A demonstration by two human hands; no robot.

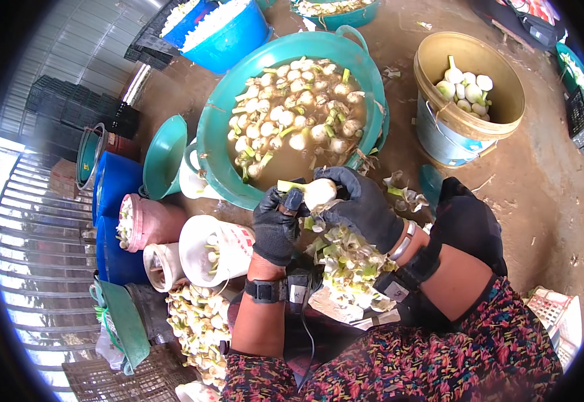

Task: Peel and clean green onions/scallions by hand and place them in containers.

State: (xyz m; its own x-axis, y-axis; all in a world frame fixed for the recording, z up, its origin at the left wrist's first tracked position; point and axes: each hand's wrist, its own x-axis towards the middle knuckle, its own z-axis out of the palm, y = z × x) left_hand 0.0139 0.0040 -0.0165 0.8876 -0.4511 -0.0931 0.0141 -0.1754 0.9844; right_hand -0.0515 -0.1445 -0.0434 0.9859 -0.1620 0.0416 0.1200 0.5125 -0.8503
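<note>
A white garlic bulb (320,193) with a short green stem is gripped from its right side by my right hand (365,209), in a dark glove. The stem points left, over my left hand (276,224), also in a dark glove. That hand is closed, its thumb raised beside the stem. Something small and brown shows between its fingers; most of it is hidden. Just beyond both hands stands a big green tub (208,127) of brownish water with many floating bulbs. Below my hands lies a heap of peeled skins and leaves (349,261).
At the right stands a tan-rimmed bucket (439,130) with several cleaned bulbs. To the left are a white bucket (238,248), a pink bucket (154,224) and blue barrels (116,181). A pile of bulbs (195,321) lies near my left forearm. Blue tubs (228,40) stand behind.
</note>
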